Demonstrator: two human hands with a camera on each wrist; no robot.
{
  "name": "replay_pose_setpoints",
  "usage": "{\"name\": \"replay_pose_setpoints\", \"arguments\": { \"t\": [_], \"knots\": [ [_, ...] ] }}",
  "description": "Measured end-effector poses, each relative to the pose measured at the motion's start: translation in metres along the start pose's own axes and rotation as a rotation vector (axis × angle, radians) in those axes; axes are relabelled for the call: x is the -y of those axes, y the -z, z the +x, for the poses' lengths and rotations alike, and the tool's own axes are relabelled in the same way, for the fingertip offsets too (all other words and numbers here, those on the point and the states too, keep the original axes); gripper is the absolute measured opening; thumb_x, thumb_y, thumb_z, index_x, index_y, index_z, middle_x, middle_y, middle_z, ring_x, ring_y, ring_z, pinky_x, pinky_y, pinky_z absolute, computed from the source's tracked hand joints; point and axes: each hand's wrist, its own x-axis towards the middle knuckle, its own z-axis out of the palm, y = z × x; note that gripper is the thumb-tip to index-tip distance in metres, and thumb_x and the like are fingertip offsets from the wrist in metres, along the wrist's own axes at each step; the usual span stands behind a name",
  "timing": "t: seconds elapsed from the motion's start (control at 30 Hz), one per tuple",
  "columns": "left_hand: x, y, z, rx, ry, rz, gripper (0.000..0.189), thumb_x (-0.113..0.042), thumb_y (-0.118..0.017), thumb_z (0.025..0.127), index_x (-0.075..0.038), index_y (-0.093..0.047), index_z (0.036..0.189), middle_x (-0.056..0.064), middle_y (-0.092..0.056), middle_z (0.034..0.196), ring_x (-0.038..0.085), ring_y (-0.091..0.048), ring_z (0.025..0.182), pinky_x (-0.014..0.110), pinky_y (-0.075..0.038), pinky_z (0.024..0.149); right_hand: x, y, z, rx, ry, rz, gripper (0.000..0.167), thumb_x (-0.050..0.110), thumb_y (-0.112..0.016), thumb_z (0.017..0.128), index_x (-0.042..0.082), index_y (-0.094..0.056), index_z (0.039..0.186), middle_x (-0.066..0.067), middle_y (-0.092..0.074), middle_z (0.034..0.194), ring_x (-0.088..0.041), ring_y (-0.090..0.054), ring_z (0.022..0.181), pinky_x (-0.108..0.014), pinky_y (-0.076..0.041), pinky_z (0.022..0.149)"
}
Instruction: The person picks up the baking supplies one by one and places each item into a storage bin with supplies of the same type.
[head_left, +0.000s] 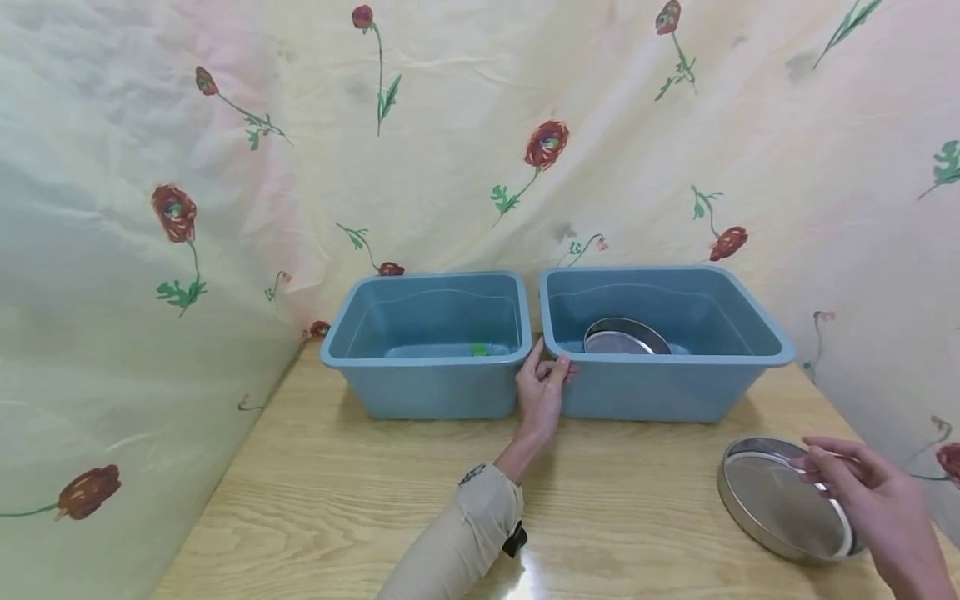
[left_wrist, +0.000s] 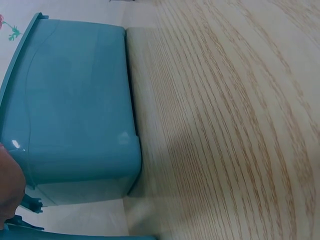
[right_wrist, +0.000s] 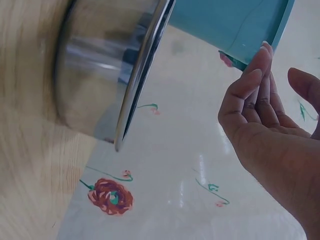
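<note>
My left hand [head_left: 540,396] is at the gap between two blue-grey plastic bins and grips the near left corner of the right bin [head_left: 645,387]. One finger points up into the gap, and the thumb lies at the front rim. A round, shallow metal pan [head_left: 787,500] lies on the table at the right. Over the right side of that pan hovers my right hand [head_left: 873,492], with loosely bent fingers and nothing in them. In the right wrist view the hand [right_wrist: 270,110] is apart from the pan's shiny side wall [right_wrist: 100,65]. Inside the right bin leans another round metal pan [head_left: 626,335].
To the left stands the other bin [head_left: 435,387], with a small green patch [head_left: 479,349] on its floor. Both bins sit at the back of the wooden table [head_left: 330,500]. A flower-printed cloth [head_left: 450,167] hangs behind and along both sides.
</note>
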Motion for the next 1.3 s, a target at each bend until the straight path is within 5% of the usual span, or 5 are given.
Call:
{"name": "replay_pose_setpoints", "arguments": {
  "t": [0.4,0.67,1.0,1.3],
  "knots": [
    [0.001,0.001,0.001,0.01,-0.002,-0.01,0.06,-0.01,-0.062,0.105,0.011,-0.035,0.154,0.015,-0.073,0.097,0.028,-0.073,0.095,0.026,-0.058,0.087,-0.005,0.006,-0.003,0.001,-0.029,0.053,0.032,0.006,-0.06,0.105,0.034,-0.074,0.105,0.015,-0.075,0.084,0.0,-0.069,0.074,-0.012,-0.052,0.062],
    [0.001,0.001,0.0,0.012,0.004,-0.025,0.06,-0.011,-0.062,0.105,0.009,-0.036,0.155,0.015,-0.072,0.096,0.028,-0.073,0.096,0.027,-0.058,0.089,-0.006,0.01,-0.003,-0.027,-0.114,-0.078,0.032,0.013,-0.057,0.107,0.043,-0.067,0.1,0.02,-0.071,0.081,0.001,-0.066,0.071,-0.012,-0.051,0.06],
    [0.001,0.001,0.0,0.015,0.014,-0.028,0.059,-0.011,-0.062,0.105,0.008,-0.037,0.155,0.013,-0.072,0.096,0.024,-0.073,0.095,0.028,-0.058,0.09,-0.022,0.018,-0.014,-0.066,0.044,-0.049,0.044,0.0,-0.054,0.106,0.041,-0.07,0.103,0.023,-0.072,0.078,0.006,-0.066,0.068,-0.01,-0.047,0.057],
    [0.0,-0.001,0.001,0.03,0.003,-0.035,0.061,-0.012,-0.063,0.104,0.008,-0.037,0.155,0.014,-0.072,0.097,0.025,-0.073,0.096,0.028,-0.058,0.09,-0.029,0.026,-0.021,-0.073,0.069,0.099,0.051,-0.005,-0.05,0.106,0.039,-0.074,0.099,0.021,-0.073,0.077,0.007,-0.066,0.065,-0.011,-0.045,0.053]
  ]
}}
